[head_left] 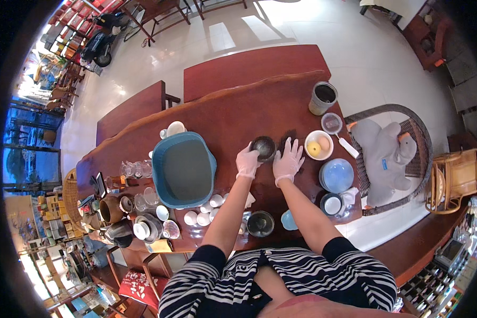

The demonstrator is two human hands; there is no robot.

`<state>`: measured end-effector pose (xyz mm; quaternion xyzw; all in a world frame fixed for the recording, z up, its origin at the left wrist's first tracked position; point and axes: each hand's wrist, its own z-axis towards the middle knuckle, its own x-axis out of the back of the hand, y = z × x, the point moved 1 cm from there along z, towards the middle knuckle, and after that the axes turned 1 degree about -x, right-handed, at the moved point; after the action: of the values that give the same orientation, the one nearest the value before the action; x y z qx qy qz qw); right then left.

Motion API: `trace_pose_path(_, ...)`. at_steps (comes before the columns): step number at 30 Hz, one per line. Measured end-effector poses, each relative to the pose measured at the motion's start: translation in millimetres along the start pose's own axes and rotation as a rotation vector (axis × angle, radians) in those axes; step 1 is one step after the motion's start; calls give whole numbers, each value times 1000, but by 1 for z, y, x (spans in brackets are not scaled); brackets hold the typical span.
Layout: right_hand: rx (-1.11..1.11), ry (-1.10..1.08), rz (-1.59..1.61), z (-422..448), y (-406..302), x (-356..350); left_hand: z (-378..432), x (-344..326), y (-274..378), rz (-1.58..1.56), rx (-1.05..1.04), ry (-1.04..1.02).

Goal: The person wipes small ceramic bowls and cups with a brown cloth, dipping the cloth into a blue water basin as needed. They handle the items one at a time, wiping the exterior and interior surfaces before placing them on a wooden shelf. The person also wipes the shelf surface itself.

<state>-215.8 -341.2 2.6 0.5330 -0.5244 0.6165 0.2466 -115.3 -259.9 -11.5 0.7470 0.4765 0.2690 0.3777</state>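
Note:
My left hand, in a thin translucent glove, grips the near-left rim of a small dark bowl, thumb over its edge. Just right of the bowl, my right hand, gloved the same way, is spread palm down at the table with nothing in it. A dark wet-looking patch shows beyond its fingertips. To its right stands a white bowl with a yellow round item and a light-brown one inside. A second dark bowl rests between my forearms, close to my body.
On the left, a blue plastic basin holds greyish liquid. White cups and glass cups cluster around it. Blue bowls, a strainer and a tall dark-filled cup line the right side. A wicker chair bears a grey plush goose.

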Motion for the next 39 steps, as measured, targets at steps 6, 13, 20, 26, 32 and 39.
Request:
trace_pose_path(6, 4, 70, -23, 114, -78, -19, -94, 67, 57, 188, -10, 6)
trace_pose_path(13, 791, -158, -100, 162, -190, -69, -167, 118, 33, 260, 84, 112)
trace_pose_path(20, 1382, -569, -77, 65, -198, -84, -199, 122, 28, -17, 319, 152)
trace_pose_path(26, 1614, -650, -170, 24, -131, -48, -209, 137, 27, -104, 256, 98)
trace_pose_path(32, 1779, -949, -380, 24, -27, 14, -186, 149, -2, -165, 74, 120)
trace_pose_path(39, 1571, -855, -145, 132, -30, 21, -180, 128, 27, -209, 35, 82)
